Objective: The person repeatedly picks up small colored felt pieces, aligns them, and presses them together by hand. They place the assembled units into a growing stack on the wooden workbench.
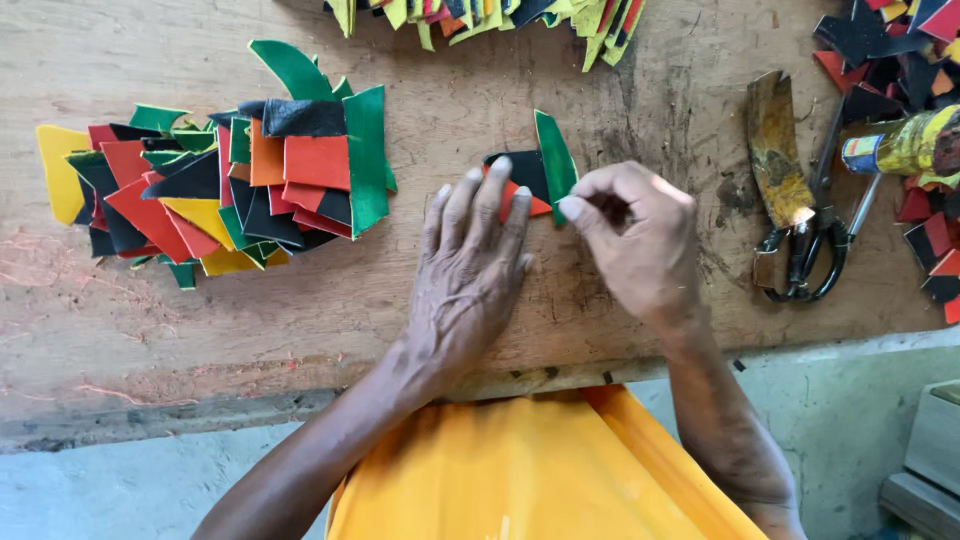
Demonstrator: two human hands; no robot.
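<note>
While my left hand [470, 265] presses flat, fingers spread, on the red and black pieces [522, 185], my right-hand fingers [572, 207] pinch the green strip [555, 160] on the worktop [480, 320].

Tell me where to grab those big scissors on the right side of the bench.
Judging by their pose, take the scissors by the dark handle loops, which lie nearest the bench's front edge. Come in from that edge: the blades point away toward the scrap pile, and a glue-stained tool lies along their left.
</note>
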